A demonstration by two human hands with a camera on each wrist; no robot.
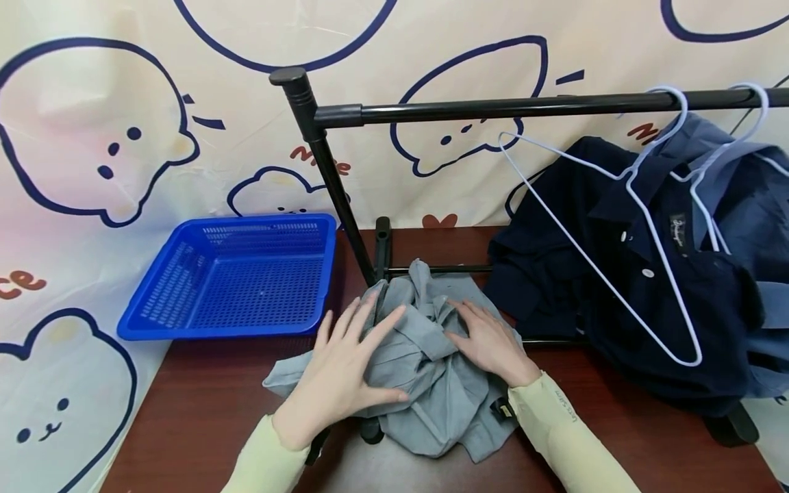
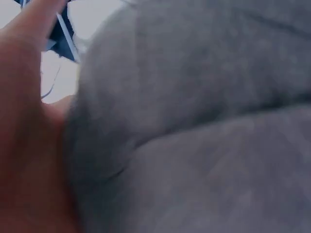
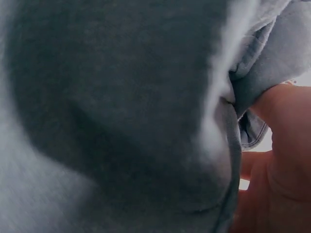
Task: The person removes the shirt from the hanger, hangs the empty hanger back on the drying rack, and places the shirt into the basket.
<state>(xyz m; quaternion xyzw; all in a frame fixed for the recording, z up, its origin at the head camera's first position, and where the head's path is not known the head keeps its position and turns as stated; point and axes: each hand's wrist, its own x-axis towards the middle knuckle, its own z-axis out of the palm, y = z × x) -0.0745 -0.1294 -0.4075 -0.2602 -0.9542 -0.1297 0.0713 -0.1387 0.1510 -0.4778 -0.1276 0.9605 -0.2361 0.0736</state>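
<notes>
A crumpled grey shirt (image 1: 431, 404) lies bunched on the table, with a small black label at its lower right. My left hand (image 1: 342, 373) is over the shirt's left side, fingers spread and thumb pointing right. Grey cloth (image 2: 194, 73) fills most of the left wrist view beside that hand. On the shirt's right side rests my right hand (image 1: 490, 342), its fingers extended over the folds and its thumb apart from them. In the right wrist view, the shirt's folds (image 3: 121, 97) hide some of the right fingertips.
An empty blue plastic basket (image 1: 259, 287) stands left of a black clothes rack (image 1: 493, 107). Dark navy shirts (image 1: 616, 274) hang at the right, with a pale lilac hanger (image 1: 656, 253) in front. A patterned curtain (image 1: 246, 150) is behind the brown table (image 1: 203, 404).
</notes>
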